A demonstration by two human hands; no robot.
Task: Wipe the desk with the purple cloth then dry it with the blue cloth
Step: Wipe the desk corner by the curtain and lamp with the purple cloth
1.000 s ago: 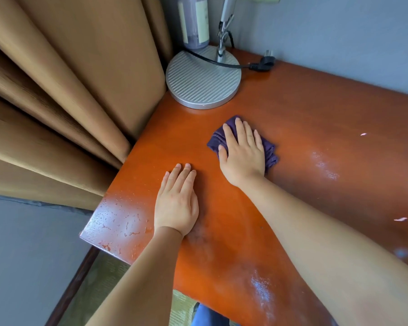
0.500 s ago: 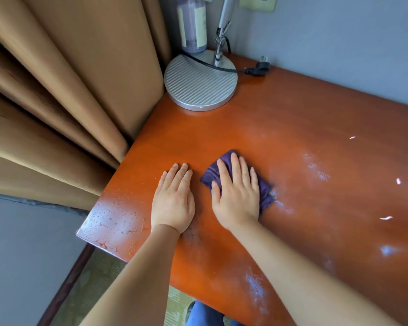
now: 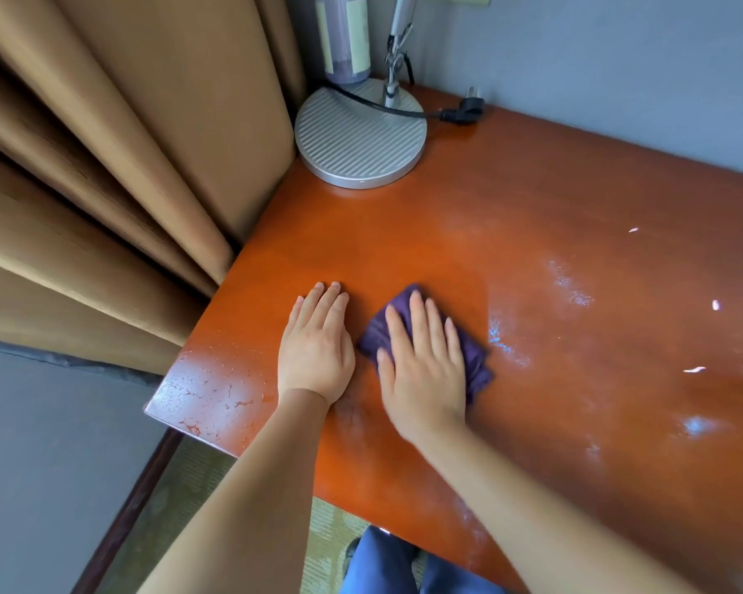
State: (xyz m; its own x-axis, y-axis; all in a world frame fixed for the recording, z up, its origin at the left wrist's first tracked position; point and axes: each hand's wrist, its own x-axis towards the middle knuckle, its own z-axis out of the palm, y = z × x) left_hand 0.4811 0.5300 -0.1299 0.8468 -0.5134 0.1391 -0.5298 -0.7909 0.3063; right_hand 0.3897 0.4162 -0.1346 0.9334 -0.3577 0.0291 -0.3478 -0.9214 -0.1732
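Moved: our right hand (image 3: 421, 370) has dragged the purple cloth (image 3: 472, 353) back from the lamp base (image 3: 361, 139).
Grip: fingers straight, pressing cloth flat; left hand (image 3: 316, 349) flat beside it, holding nothing.
Progress: we judge wiping is midway; desk (image 3: 554, 216) streaks remain right of cloth.
Left: drying; blue cloth unseen.

The glossy orange-brown desk (image 3: 511, 216) carries a round ribbed lamp base (image 3: 359, 137) at its far left corner, with a black plug (image 3: 468, 110) lying just right of it. Near the left edge, a left hand (image 3: 316, 349) rests flat beside a purple cloth (image 3: 472, 353) pressed under the right hand (image 3: 421, 370). Wet streaks shine to the right.
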